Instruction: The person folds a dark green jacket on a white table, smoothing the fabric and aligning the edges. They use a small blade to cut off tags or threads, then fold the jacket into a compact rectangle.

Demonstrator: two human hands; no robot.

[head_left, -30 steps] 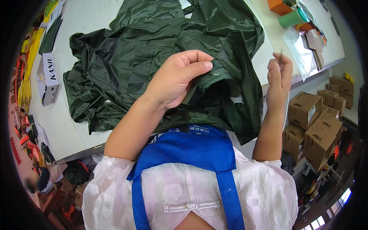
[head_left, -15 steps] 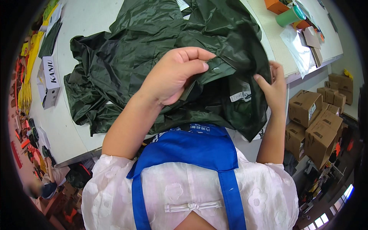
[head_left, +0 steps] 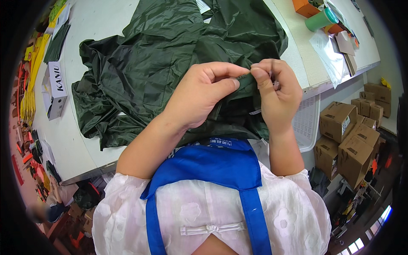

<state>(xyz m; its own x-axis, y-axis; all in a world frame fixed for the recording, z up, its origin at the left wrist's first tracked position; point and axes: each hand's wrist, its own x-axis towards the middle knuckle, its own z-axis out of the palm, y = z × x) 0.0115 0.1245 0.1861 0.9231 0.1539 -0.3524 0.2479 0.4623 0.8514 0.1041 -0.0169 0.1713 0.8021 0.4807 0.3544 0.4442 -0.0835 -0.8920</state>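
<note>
A dark green shiny garment [head_left: 170, 59] lies spread and crumpled over the white table [head_left: 106, 21]. Its near edge is lifted up in front of my chest. My left hand [head_left: 202, 95] pinches that raised edge between thumb and fingers. My right hand [head_left: 276, 93] pinches the same edge right beside it, fingertips almost touching the left thumb. A small white tag [head_left: 255, 112] hangs from the fabric under my right hand. Below I see a blue apron [head_left: 212, 165] over a white blouse.
A white box [head_left: 57, 89] and yellow items [head_left: 27, 102] sit at the table's left. A green roll [head_left: 319, 19], an orange box [head_left: 306, 6] and papers [head_left: 329, 53] lie at the far right. A white basket [head_left: 307, 123] and brown cartons [head_left: 352, 136] stand right of the table.
My right hand came in from the right, off the table edge, and took hold of the garment edge next to my left hand. The fabric edge has been drawn up toward me.
</note>
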